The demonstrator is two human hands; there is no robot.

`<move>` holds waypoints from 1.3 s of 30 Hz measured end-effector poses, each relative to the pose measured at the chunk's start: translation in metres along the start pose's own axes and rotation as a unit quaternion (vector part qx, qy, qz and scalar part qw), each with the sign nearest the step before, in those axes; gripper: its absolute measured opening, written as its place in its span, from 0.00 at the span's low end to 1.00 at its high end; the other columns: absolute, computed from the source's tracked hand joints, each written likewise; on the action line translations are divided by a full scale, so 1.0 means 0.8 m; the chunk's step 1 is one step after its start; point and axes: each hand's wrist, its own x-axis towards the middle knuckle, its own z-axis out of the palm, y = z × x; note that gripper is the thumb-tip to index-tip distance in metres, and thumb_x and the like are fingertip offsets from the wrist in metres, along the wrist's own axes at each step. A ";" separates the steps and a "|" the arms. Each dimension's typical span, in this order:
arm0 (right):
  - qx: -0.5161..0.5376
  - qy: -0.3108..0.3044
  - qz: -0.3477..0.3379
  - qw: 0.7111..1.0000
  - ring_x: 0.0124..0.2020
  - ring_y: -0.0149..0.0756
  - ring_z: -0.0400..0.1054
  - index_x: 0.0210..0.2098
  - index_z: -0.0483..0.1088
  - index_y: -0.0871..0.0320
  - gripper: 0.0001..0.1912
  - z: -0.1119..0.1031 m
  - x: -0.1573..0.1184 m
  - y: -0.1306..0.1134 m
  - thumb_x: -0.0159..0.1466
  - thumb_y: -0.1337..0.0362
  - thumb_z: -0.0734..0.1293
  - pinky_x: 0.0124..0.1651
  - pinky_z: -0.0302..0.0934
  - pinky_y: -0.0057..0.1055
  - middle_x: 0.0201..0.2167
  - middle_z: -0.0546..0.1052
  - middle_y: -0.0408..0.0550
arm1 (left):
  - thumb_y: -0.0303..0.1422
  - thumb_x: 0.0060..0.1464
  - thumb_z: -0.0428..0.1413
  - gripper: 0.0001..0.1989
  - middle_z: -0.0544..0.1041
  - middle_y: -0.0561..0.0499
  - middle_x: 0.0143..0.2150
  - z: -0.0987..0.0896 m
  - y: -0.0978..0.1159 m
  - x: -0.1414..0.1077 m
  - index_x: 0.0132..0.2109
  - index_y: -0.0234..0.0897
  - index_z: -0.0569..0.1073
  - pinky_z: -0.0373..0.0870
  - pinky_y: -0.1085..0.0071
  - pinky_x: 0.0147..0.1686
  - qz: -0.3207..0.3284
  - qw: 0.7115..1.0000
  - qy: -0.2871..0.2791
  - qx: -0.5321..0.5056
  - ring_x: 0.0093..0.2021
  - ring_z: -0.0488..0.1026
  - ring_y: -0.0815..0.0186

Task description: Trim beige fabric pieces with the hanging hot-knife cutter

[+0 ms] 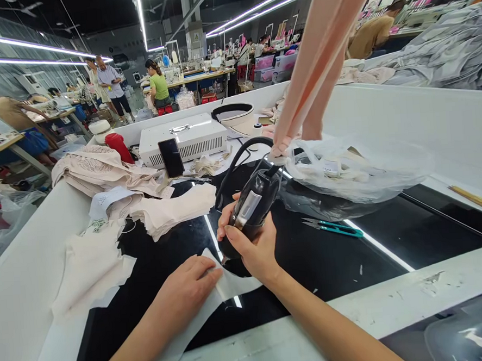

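Note:
In the head view my right hand [257, 250] is wrapped round a black corded hand tool [249, 206] with a silver plate on its side. The tool stands tilted, its lower end at the edge of a pale cloth piece [241, 283]. My left hand [186, 287] lies flat on this cloth, fingers pressing it against the glossy black table top [294, 253]. The tool's exact contact point with the cloth is partly hidden by my right fingers. Teal thread snips [334, 227] lie to the right of the tool.
Stacked pale fabric pieces [175, 209] lie left. Behind stand a white vented box [183, 137], a phone [171, 157] and a red bottle [118, 148]. A clear plastic bag [367, 173] sits right, below hanging pink fabric strips [319, 56]. White side walls [416, 115] border the table. People work beyond.

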 end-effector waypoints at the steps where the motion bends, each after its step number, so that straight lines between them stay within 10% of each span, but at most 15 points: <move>1: 0.000 -0.002 -0.001 1.000 0.23 0.29 0.67 0.42 0.62 0.51 0.17 0.000 0.000 0.000 0.59 0.63 0.74 0.26 0.66 0.29 0.28 0.74 0.36 | 0.23 0.68 0.49 0.13 0.75 0.45 0.51 0.000 0.000 0.000 0.55 0.37 0.71 0.77 0.61 0.51 -0.001 1.000 0.001 -0.002 0.48 0.74 0.60; 30: 0.004 0.009 -0.015 1.000 0.23 0.29 0.69 0.45 0.64 0.51 0.18 -0.015 -0.016 -0.026 0.60 0.66 0.74 0.26 0.68 0.28 0.30 0.74 0.37 | 0.19 0.66 0.46 0.18 0.76 0.42 0.56 -0.002 -0.001 -0.009 0.58 0.36 0.70 0.72 0.49 0.61 0.039 0.997 0.025 0.055 0.58 0.75 0.57; 39: -0.028 0.009 -0.037 0.999 0.23 0.30 0.68 0.49 0.66 0.50 0.20 -0.041 -0.033 -0.047 0.62 0.60 0.75 0.25 0.67 0.29 0.30 0.74 0.38 | 0.24 0.70 0.45 0.12 0.77 0.43 0.46 0.016 0.034 0.013 0.52 0.31 0.71 0.80 0.65 0.48 0.042 0.997 0.053 -0.025 0.45 0.77 0.61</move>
